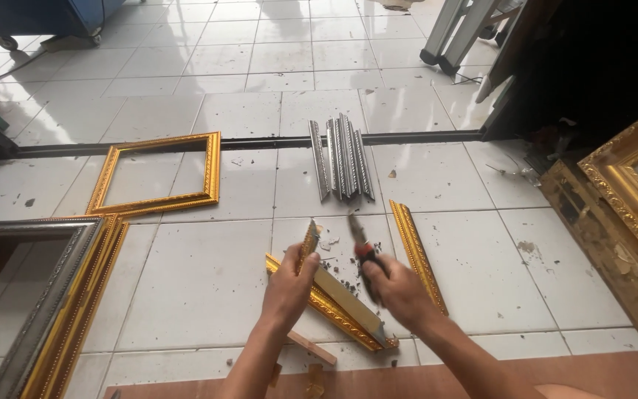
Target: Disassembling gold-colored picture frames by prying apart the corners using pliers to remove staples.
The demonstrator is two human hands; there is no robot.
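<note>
My left hand (289, 284) grips a short gold frame moulding piece (307, 242) that stands tilted upward. It rests against a longer gold moulding piece (334, 303) lying diagonally on the tiled floor. My right hand (399, 290) holds a tool with a red and black handle (363, 251), its metal tip pointing up and away. Small dark bits of debris lie on the tile between the hands.
Another gold moulding strip (416, 255) lies to the right. Several silver strips (342, 157) lie further away. A finished gold frame (158, 174) lies at left, stacked frames (60, 295) at near left, an ornate gold frame (629, 185) at right. A brown board (481, 377) lies nearest me.
</note>
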